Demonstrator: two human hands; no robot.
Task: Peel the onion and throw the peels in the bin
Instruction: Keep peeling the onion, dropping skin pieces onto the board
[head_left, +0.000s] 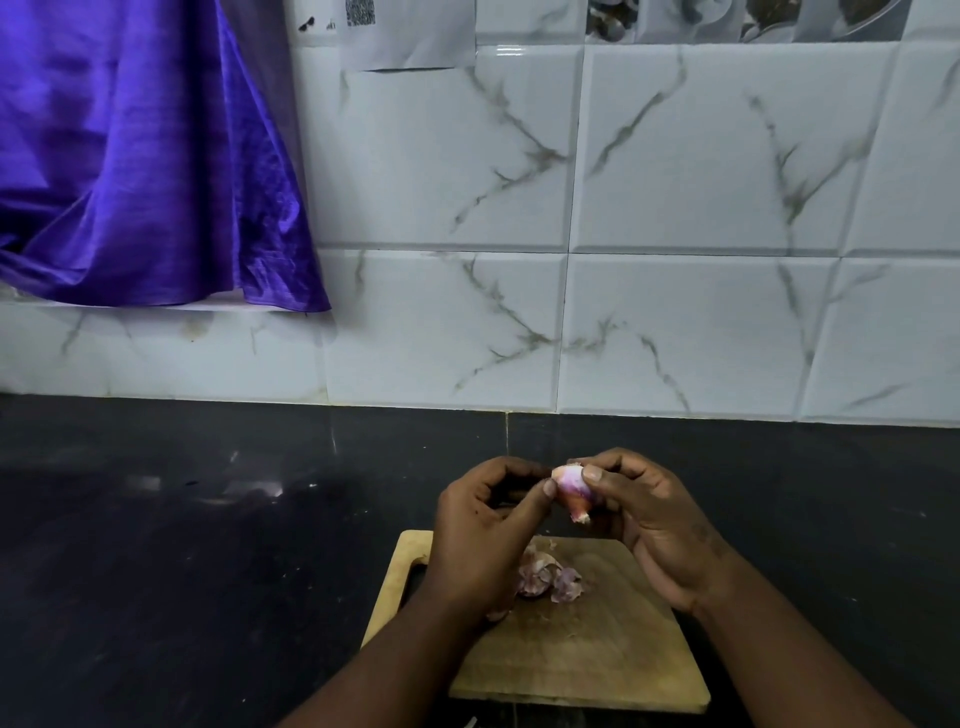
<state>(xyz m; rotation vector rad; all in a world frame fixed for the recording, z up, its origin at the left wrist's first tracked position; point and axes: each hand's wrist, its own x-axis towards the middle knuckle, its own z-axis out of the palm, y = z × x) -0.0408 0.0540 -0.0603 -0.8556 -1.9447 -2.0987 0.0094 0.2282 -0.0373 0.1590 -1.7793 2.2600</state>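
One onion; left hand, right hand; board below

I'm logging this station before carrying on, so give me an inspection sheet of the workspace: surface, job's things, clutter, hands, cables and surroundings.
Surface: black countertop, wooden cutting board lying on it.
Job's things: small onion, partly peeled, held above the board; loose peels on the board; no bin in view.
Clutter: nothing seen.
Grips: left hand pinches the onion's side, thumb on it; right hand holds the onion in its fingertips.
Cables: nothing seen.
Surroundings: white marbled tile wall; purple cloth hanging at upper left; paper sheet with a QR code stuck on the wall.
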